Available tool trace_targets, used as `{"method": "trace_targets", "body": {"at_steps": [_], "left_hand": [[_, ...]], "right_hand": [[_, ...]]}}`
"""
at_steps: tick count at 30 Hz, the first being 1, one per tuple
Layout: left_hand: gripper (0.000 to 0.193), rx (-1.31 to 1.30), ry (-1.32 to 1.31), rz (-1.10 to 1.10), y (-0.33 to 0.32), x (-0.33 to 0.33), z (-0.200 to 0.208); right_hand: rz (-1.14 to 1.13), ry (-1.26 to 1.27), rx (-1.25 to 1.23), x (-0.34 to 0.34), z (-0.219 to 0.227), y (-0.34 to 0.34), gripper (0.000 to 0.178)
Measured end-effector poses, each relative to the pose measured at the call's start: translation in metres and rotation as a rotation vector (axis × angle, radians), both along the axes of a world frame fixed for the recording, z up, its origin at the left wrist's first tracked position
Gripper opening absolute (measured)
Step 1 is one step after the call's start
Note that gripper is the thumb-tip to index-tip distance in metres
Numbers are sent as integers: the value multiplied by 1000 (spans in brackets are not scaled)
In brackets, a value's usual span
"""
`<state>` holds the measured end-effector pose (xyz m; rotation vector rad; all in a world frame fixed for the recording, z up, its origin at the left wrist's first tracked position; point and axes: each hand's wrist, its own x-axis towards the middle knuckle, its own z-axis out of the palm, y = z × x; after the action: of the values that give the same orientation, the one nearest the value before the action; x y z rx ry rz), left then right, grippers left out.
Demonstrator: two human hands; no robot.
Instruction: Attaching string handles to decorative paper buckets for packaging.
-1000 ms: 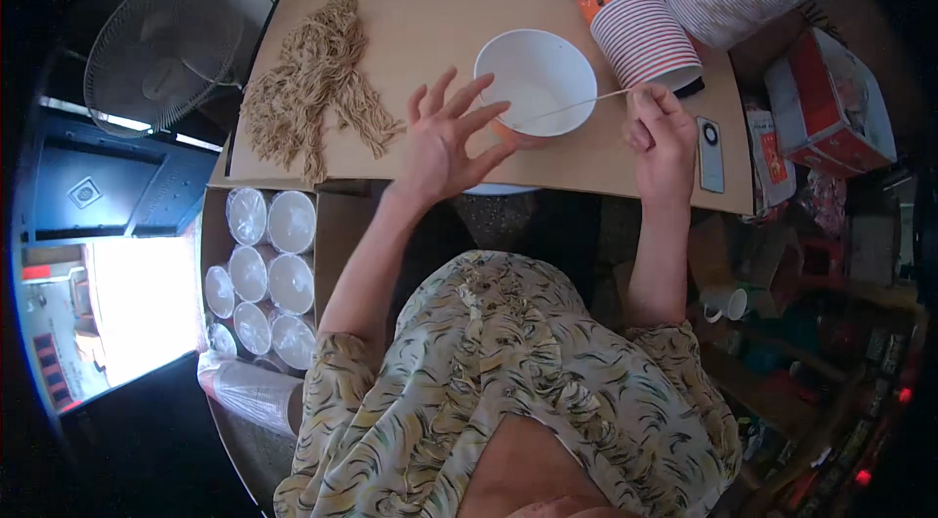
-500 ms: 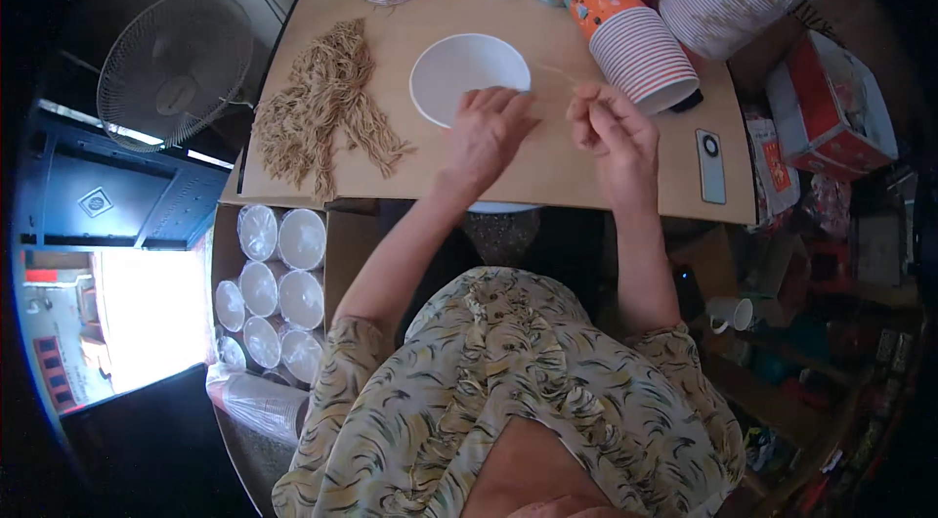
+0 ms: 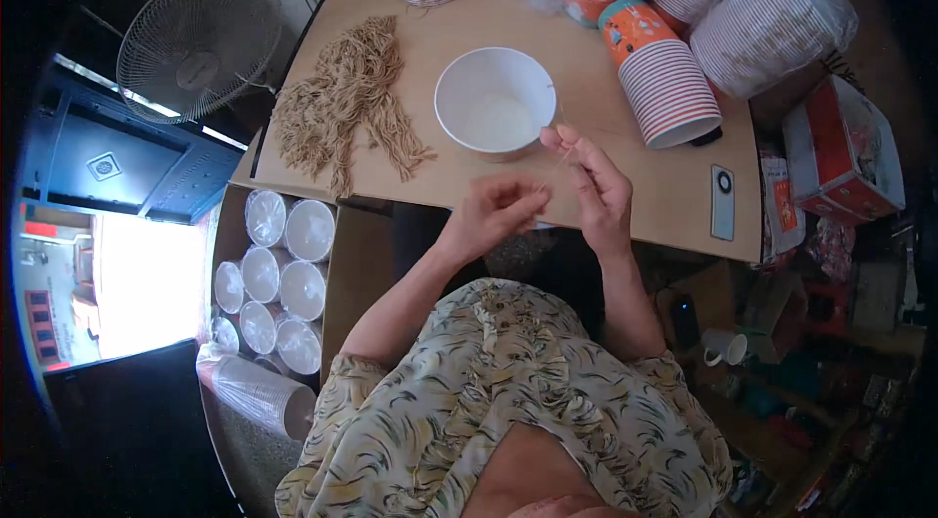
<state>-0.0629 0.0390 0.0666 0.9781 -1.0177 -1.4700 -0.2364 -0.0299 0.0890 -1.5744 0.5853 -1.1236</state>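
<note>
A thin pale strand (image 3: 559, 158) runs between the two hands just in front of the white paper bowl (image 3: 494, 101), which stands upright near the middle of the desk (image 3: 674, 200); the left hand (image 3: 500, 210) has its fingers pinched shut on the strand's near end and the right hand (image 3: 590, 184) pinches it higher up, close to the bowl's rim. A heap of tan strands (image 3: 347, 103) lies on the desk to the left of the bowl, stacks of striped paper cups (image 3: 669, 78) lie on their sides to its right, and a phone (image 3: 723, 202) rests near the desk's right edge.
</note>
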Motion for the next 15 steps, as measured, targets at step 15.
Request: {"method": "trace_targets", "body": {"at_steps": [15], "left_hand": [[13, -4, -482, 318, 68, 51, -18]], "right_hand": [[-276, 339, 127, -33, -33, -5, 25]]}}
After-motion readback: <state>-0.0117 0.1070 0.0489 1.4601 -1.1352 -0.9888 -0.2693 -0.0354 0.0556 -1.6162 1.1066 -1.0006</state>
